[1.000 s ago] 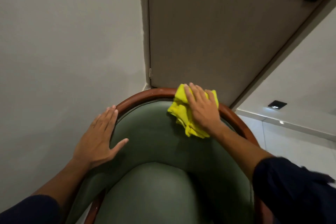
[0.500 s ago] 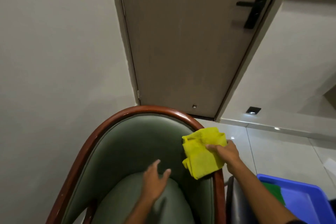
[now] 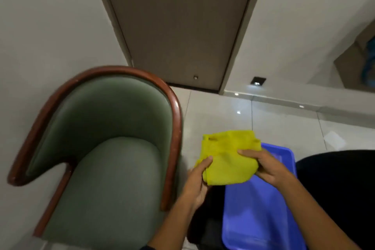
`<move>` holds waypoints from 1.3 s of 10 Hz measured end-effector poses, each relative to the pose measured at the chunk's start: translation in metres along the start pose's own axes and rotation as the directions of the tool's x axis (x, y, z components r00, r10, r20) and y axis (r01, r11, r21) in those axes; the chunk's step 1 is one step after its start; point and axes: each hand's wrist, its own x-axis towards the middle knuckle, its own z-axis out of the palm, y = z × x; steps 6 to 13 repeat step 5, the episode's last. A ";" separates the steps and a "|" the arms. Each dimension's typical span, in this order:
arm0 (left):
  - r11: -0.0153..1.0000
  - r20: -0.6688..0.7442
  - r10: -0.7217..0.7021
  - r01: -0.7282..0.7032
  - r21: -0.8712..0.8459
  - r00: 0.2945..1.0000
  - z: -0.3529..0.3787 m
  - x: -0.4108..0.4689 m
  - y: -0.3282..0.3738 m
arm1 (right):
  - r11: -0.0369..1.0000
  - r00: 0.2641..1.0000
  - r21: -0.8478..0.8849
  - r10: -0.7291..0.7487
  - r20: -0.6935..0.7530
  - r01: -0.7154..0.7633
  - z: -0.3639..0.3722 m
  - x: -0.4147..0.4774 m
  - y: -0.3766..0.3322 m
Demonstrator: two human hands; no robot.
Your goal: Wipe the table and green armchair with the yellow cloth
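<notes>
The yellow cloth (image 3: 227, 156) is held in the air between both hands, to the right of the green armchair (image 3: 113, 168). My left hand (image 3: 197, 180) pinches its lower left edge, and my right hand (image 3: 265, 166) grips its right side. The cloth hangs above the near corner of a blue plastic tray (image 3: 261, 215). The armchair has a curved brown wooden rim (image 3: 174, 126) and stands at the left against the wall, with neither hand touching it. No table top is clearly in view.
A closed brown door (image 3: 178, 26) stands behind the chair. White glossy floor tiles (image 3: 284, 124) stretch to the right. A dark black shape (image 3: 341, 189) sits at the lower right beside the blue tray.
My right hand lifted the cloth off the chair's back rim and carried it right, over the blue tray. My left hand left the chair and took hold of the cloth. The view swung right.
</notes>
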 end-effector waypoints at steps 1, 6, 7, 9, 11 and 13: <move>0.902 -0.151 0.064 0.008 0.431 0.986 0.022 0.016 -0.069 | 0.984 0.951 -0.143 0.062 -0.303 -0.110 -0.087 -0.031 0.064; -0.170 0.097 0.255 -0.055 0.984 0.962 -0.011 0.013 -0.199 | 0.205 0.885 -0.881 -0.106 -0.454 -0.427 -0.145 -0.040 0.204; -0.170 0.097 0.255 -0.055 0.984 0.962 -0.011 0.013 -0.199 | 0.205 0.885 -0.881 -0.106 -0.454 -0.427 -0.145 -0.040 0.204; -0.170 0.097 0.255 -0.055 0.984 0.962 -0.011 0.013 -0.199 | 0.205 0.885 -0.881 -0.106 -0.454 -0.427 -0.145 -0.040 0.204; -0.170 0.097 0.255 -0.055 0.984 0.962 -0.011 0.013 -0.199 | 0.205 0.885 -0.881 -0.106 -0.454 -0.427 -0.145 -0.040 0.204; -0.170 0.097 0.255 -0.055 0.984 0.962 -0.011 0.013 -0.199 | 0.205 0.885 -0.881 -0.106 -0.454 -0.427 -0.145 -0.040 0.204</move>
